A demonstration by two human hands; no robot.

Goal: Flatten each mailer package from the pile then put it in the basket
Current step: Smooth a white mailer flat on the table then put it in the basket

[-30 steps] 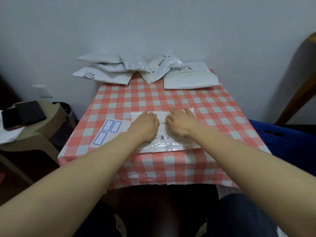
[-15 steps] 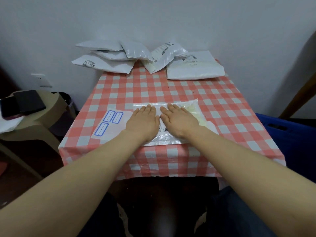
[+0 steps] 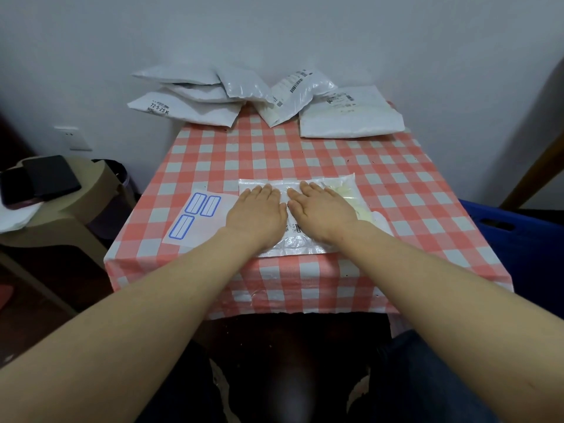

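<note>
Pressing one mailer [image 3: 341, 187] flat under straight-fingered left hand [image 3: 256, 212] and right hand [image 3: 323, 212], pile [image 3: 268, 96] beyond them unflattened, basket [image 3: 503, 236] rightward awaiting.

Dim, soft light, wide-angle bending, dark corners

The left hand [image 3: 256, 212] and right hand [image 3: 324, 212] cover the middle of the crinkled clear plastic mailer package [image 3: 294, 247], whose small printed label [image 3: 294, 228] between them is too fine to read. The blue plastic basket [image 3: 525, 254] runs off the picture's right edge.
</note>
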